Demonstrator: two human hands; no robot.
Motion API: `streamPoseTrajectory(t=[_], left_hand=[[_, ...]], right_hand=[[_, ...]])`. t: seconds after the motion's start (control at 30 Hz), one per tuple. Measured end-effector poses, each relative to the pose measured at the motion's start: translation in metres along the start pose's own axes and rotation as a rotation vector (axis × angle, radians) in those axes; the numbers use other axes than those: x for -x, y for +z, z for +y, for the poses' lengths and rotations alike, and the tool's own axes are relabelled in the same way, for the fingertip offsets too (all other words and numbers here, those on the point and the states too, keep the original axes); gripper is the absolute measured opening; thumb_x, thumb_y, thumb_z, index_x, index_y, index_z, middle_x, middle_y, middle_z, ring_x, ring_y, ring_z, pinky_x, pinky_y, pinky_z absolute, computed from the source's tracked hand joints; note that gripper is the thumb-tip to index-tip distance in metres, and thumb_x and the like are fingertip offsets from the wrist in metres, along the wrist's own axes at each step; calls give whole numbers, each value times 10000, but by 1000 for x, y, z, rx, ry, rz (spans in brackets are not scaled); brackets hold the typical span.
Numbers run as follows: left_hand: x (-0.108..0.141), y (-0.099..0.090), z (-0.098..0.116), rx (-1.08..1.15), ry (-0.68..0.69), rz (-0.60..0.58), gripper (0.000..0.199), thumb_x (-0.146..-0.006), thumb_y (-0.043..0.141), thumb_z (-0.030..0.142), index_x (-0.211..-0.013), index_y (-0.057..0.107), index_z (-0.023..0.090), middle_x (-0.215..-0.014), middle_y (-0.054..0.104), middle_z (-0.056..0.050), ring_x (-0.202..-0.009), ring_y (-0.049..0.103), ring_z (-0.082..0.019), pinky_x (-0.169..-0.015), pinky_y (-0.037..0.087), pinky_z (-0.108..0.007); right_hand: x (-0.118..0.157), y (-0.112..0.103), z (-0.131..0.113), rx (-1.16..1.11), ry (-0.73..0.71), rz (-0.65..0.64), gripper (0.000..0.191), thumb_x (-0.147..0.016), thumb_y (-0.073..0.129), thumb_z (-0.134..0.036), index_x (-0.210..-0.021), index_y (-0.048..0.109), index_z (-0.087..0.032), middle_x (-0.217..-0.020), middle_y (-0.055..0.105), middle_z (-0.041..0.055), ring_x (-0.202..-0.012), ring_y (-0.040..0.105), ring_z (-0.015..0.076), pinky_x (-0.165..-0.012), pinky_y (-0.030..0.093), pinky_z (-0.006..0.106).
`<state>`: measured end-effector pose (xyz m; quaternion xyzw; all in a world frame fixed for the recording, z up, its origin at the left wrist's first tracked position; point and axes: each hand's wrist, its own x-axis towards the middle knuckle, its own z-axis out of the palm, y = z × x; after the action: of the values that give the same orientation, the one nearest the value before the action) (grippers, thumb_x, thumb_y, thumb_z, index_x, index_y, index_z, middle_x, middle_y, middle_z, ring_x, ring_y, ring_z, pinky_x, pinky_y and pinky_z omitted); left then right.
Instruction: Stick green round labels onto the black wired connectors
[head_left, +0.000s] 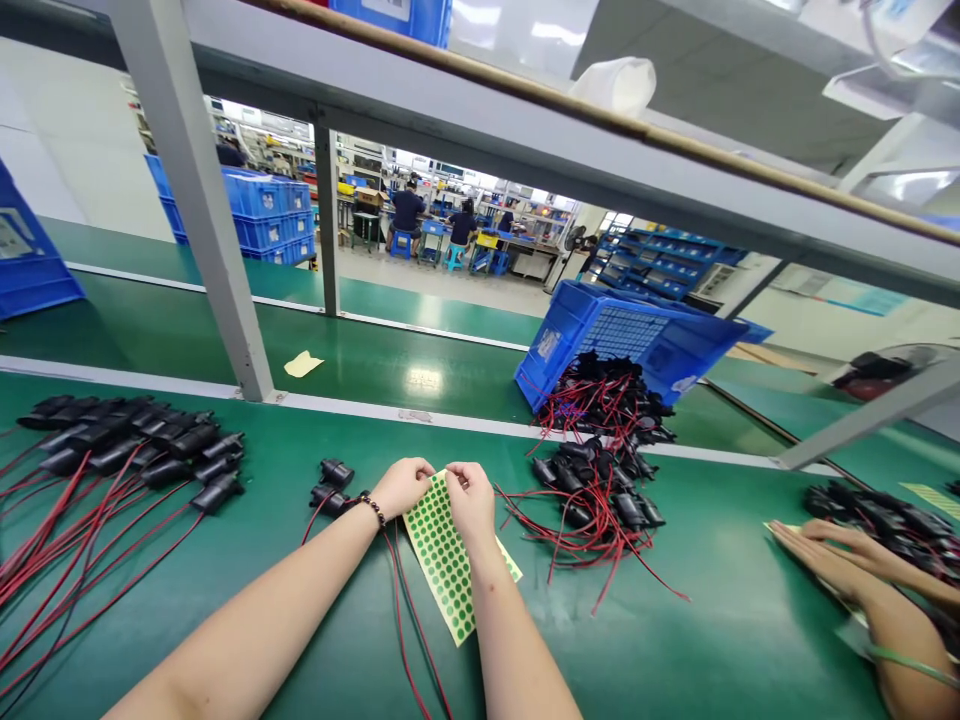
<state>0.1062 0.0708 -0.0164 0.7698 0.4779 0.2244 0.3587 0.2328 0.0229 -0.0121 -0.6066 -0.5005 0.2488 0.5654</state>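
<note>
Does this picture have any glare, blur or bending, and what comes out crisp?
Head view: the dotted sheet near the left hand and right hand is fairly crisp; head view: pale glare shines on the green surface beyond; head view: the co-worker's hands look smeared and stretched, perhaps from a wide lens.

Bench (675, 650) around a sheet (435, 550)
Parts (191, 440) lie at ten o'clock, a heap (626, 508) at two, a crate (551, 345) beyond at one.
</note>
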Motion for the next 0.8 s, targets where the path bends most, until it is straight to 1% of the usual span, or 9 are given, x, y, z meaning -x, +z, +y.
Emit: streamPoseTrajectory(t=[0.07, 0.2, 0.3, 0.43, 0.57, 0.67, 0.8], left_hand=[[0, -1, 2, 57, 27, 11, 205, -716, 426, 201, -756, 619, 143, -693, 639, -21, -625, 558, -137, -562, 403, -219], [0, 0, 6, 126, 68, 63, 209, -721, 423, 230, -701, 609, 138, -670, 623, -13, -630, 542, -135, -588, 405, -226], [2, 0, 7, 150, 92, 83, 201, -723, 430, 232, -680, 603, 140, -654, 609, -7, -613, 527, -130, -581, 399, -225], [4, -2, 9, 158, 122, 101, 188, -724, 440, 220, -674, 606, 146, -660, 604, -6, -631, 525, -130, -600, 399, -224], [5, -3, 11, 150, 136, 118, 177, -719, 449, 201, -679, 614, 150, -682, 610, -11, -658, 533, -137, -624, 404, -231], [5, -4, 11, 142, 143, 118, 175, -716, 452, 185, -680, 621, 153, -698, 619, -13, -671, 540, -138, -634, 405, -232], [5, -6, 12, 137, 149, 106, 186, -717, 449, 176, -679, 630, 157, -692, 630, -9, -661, 546, -135, -632, 404, -227]], right_hand=[[1, 0, 0, 89, -37, -19, 113, -685, 533, -222, -718, 638, -196, -771, 566, 13, -629, 512, 130, -664, 398, 270], [3, 2, 1, 332, -124, -58, 147, -722, 490, -211, -755, 633, -205, -777, 557, 22, -673, 534, 144, -674, 414, 275], [3, 2, 2, 417, -150, -49, 134, -723, 489, -202, -732, 622, -203, -771, 557, 29, -722, 537, 161, -692, 418, 283], [3, 2, 1, 446, -166, -38, 135, -722, 484, -195, -723, 618, -201, -764, 557, 34, -727, 536, 168, -696, 424, 293], [2, 2, 1, 411, -154, -62, 139, -723, 480, -197, -716, 619, -202, -758, 553, 29, -695, 538, 158, -682, 430, 288], [1, 2, 1, 379, -128, -67, 123, -711, 491, -195, -696, 613, -201, -752, 551, 23, -677, 536, 151, -668, 432, 280], [2, 2, -1, 375, -137, -65, 142, -718, 486, -203, -729, 628, -209, -754, 546, 24, -684, 529, 150, -658, 427, 274]])
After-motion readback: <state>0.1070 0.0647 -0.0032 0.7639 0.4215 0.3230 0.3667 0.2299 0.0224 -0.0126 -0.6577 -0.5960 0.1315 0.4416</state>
